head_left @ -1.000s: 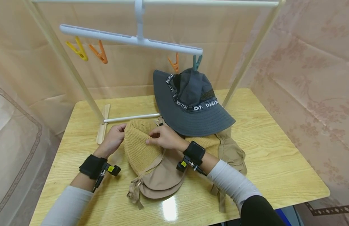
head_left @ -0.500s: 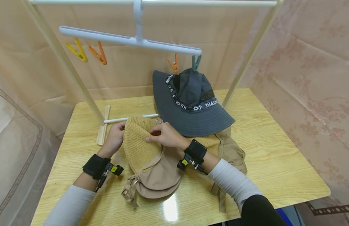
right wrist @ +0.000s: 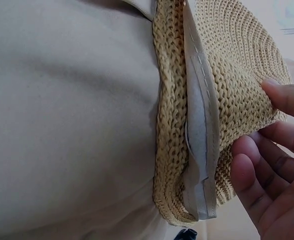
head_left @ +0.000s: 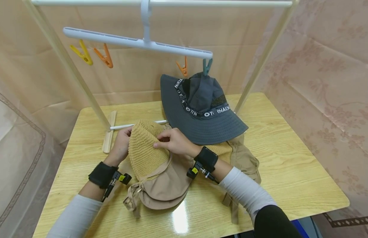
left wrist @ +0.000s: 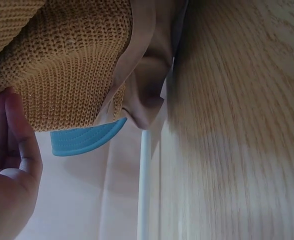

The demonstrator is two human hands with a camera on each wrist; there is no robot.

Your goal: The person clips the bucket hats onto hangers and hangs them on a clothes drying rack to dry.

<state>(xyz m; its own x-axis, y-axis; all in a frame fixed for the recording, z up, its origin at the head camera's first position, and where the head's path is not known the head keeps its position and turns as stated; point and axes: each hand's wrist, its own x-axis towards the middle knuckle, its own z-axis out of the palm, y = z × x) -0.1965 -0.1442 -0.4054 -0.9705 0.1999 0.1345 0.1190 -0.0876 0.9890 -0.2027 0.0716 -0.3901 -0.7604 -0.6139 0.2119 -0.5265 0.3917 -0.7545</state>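
A sun hat with a yellow knit crown (head_left: 143, 158) and a tan cloth brim (head_left: 163, 191) stands tilted at the middle of the table, both hands at its crown. My left hand (head_left: 119, 147) grips the crown's left edge; its fingertips are partly hidden behind the knit. On the other side, my right hand (head_left: 176, 142) pinches a fold of the knit between thumb and fingers, as the right wrist view shows. Bow-tied straps (head_left: 131, 198) hang at the brim's left. Just behind, a dark grey bucket hat (head_left: 202, 109) hangs from a teal clothespin (head_left: 207, 66).
A white hanger (head_left: 136, 43) tilts down to the right on a rack whose top bar (head_left: 219, 3) crosses above. Yellow (head_left: 84, 53) and orange clothespins (head_left: 105, 57) dangle from it. Another tan hat (head_left: 243, 162) lies right of my right wrist, partly under the grey brim.
The sun hat's crown has risen a little and come more upright, its straps swinging left. My left hand has edged up with it; the right hand has barely moved.
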